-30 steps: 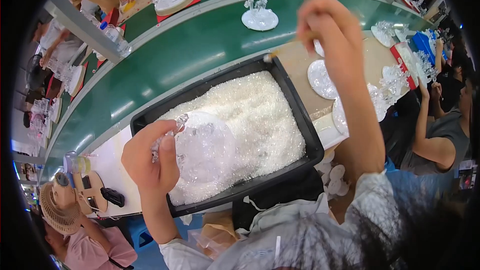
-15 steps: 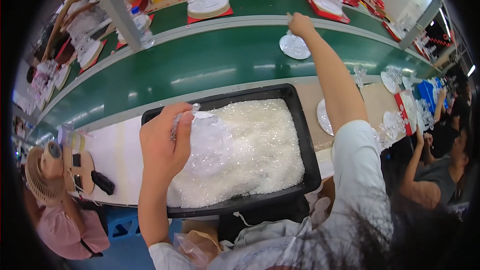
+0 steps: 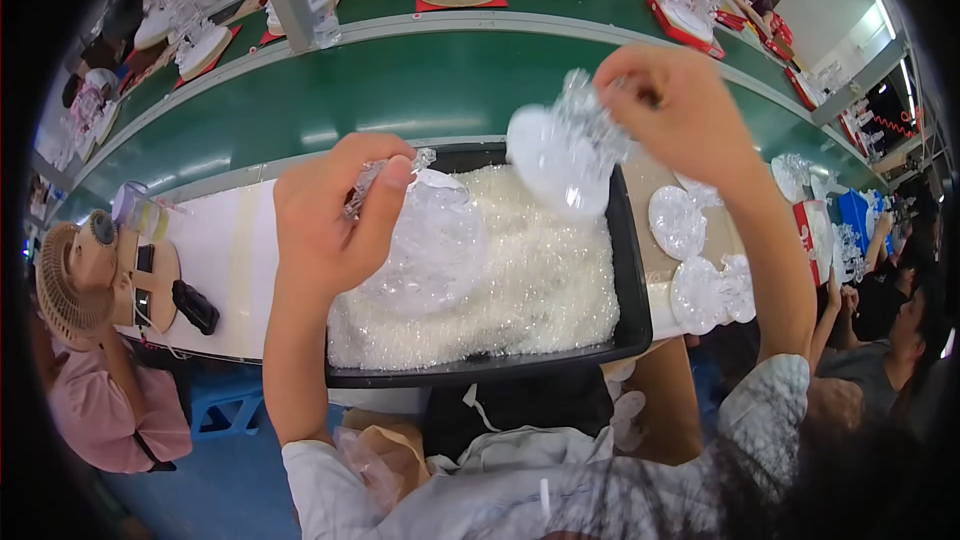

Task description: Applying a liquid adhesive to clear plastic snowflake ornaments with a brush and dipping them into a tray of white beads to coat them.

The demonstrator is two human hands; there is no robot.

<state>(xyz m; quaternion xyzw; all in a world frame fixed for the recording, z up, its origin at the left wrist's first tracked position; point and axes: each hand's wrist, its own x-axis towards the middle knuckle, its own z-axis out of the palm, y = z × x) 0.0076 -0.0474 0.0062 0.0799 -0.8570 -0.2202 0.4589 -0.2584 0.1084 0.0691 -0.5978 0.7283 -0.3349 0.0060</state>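
Centrally, a broad green work surface (image 3: 400,90) curves across the upper scene. In front of it stands a black tray (image 3: 632,275) heaped with sparkling white granules (image 3: 545,290), with a white tabletop (image 3: 235,255) to its left. The person's two bare hands are both raised over or near the tray. The right hand (image 3: 680,110), fingers curled, grips a white-based ornament (image 3: 558,165) by its clear, branching part; the ornament is blurred and tilted, above the tray's far right side. The left hand (image 3: 338,215) pinches the clear end of a second disc ornament (image 3: 432,255) between thumb and fingers; its round face lies over the granules at left, and whether it touches them cannot be told. Smaller sparkling discs (image 3: 678,223) sit to the right of the tray.

To do this well, it seems best to keep both ornaments above the tray, so that any loose granules drop back in. The clear parts look brittle, so a light, steady pinch and a gap between the two pieces would likely prevent knocks.
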